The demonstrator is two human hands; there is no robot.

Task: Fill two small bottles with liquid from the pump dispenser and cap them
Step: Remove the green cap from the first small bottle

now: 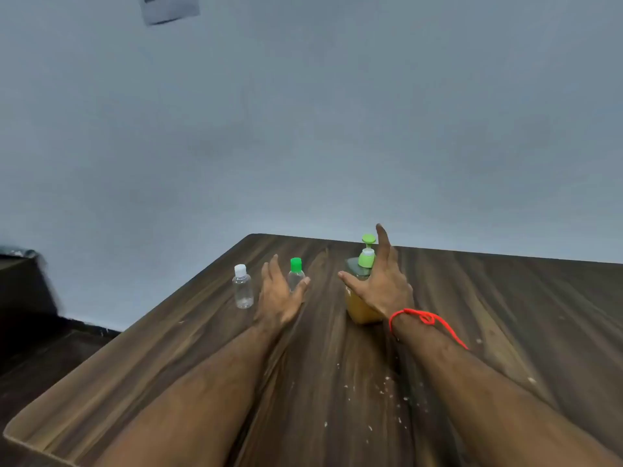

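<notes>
On the dark wood bench [505,315], going left to right, the white-capped bottle [242,288] stands upright at about ten o'clock from the middle of the bench, clear and, as far as the view shows, with nothing in it. Just to its right the left hand [279,294] reaches forward with fingers straight and spread, holding nothing. Its thumb lies across the front of the green-capped bottle [296,274], which stands upright at about eleven o'clock; whether thumb and bottle touch cannot be told. That bottle also looks clear and empty, and both caps are on.

At about one o'clock stands the pump dispenser [360,298], its green pump head up and its lower body showing amber liquid, roughly half full by the look of it. The right hand [381,281], a red thread [428,318] round its wrist, is open with fingers extended, in front of the dispenser and covering part of it; contact is unclear.

The two small bottles are likely thin plastic: very light, easy to tip, and apt to dent if squeezed, so each is best held round the middle of the body while the other hand twists the cap. The dispenser should be heavier and steadier; a grip low on its body with pressure straight down on the pump head seems wise. Spilled liquid would make everything slippery.
</notes>
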